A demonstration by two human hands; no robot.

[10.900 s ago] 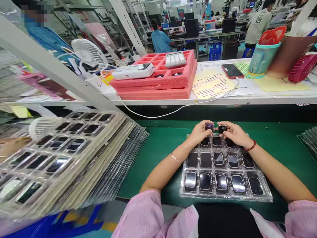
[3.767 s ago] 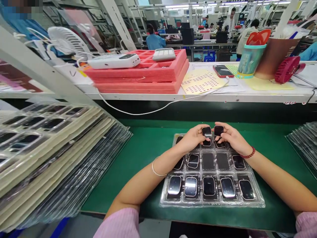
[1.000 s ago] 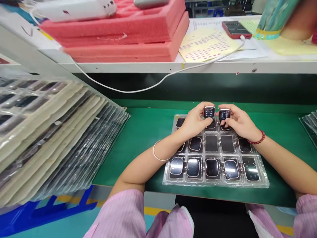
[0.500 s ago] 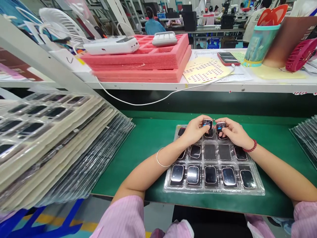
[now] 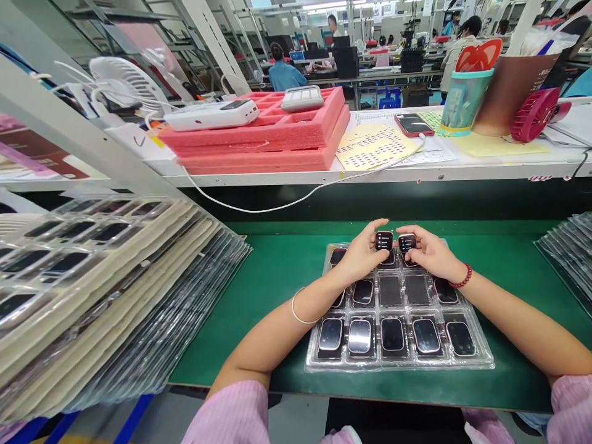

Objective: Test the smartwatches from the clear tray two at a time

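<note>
My left hand (image 5: 363,251) holds a small watch (image 5: 383,240) with its lit screen facing up, thumb on its lower part and index finger stretched past it. In my right hand (image 5: 430,251) is a second lit watch (image 5: 407,242), the thumb at its lower edge. Both show white text lines on black. Beneath the hands lies a clear plastic tray (image 5: 400,365) on the green mat. Its front row holds several dark-screened watches, such as one (image 5: 393,334) in the middle. Two middle-row compartments (image 5: 390,290) have no watch. My hands partly cover the back row.
Stacked trays (image 5: 139,302) lean at the left; more trays (image 5: 568,253) stand at the right edge. The white shelf (image 5: 287,180) ahead bears pink foam (image 5: 254,145), a phone (image 5: 414,125), a cup (image 5: 465,105) and a small fan (image 5: 535,116). People (image 5: 284,74) sit beyond.
The view has tilted up slightly. Both watch screens now show lines of white text instead of the earlier display with a blue patch. My left index finger has stretched out further.
</note>
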